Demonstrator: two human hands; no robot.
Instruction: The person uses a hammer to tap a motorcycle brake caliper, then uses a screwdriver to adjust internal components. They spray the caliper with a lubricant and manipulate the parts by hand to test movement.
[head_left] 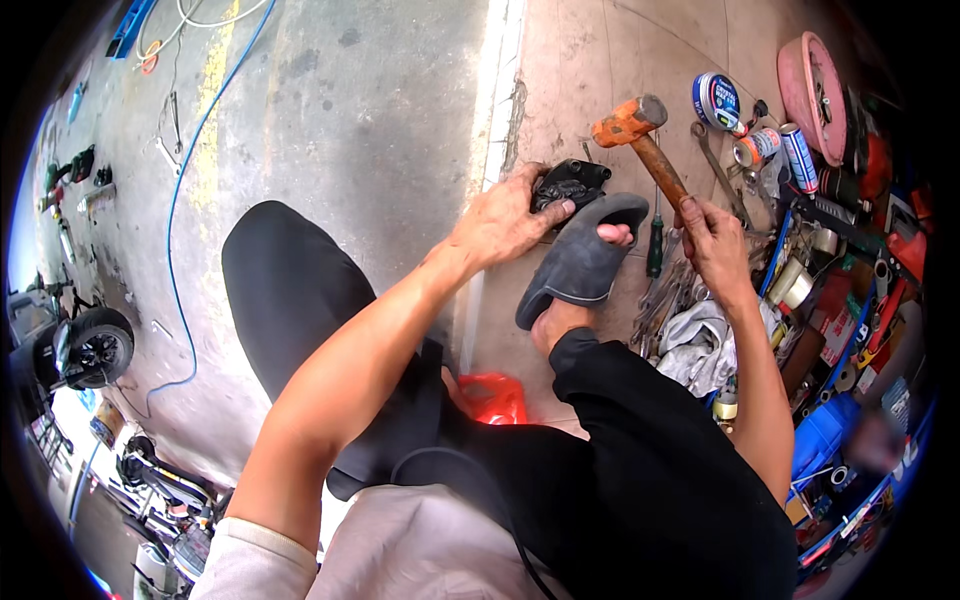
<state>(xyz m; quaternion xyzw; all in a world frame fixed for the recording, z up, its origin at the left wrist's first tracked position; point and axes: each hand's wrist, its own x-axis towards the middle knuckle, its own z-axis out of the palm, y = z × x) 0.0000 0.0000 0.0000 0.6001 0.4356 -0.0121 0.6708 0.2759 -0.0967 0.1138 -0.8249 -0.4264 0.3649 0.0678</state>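
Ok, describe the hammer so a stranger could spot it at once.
Start at the dark sandal. To its right, the right hand grips the hammer by its wooden handle; its chunky orange head sets it apart from the green screwdriver nearby.

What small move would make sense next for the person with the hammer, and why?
Perhaps swing the hammer a little left, lining its head up with the black part. The right hand grips the wooden handle, the left hand holds the part, and the head appears just to its right. The sandal is close by, so slow seems wise.
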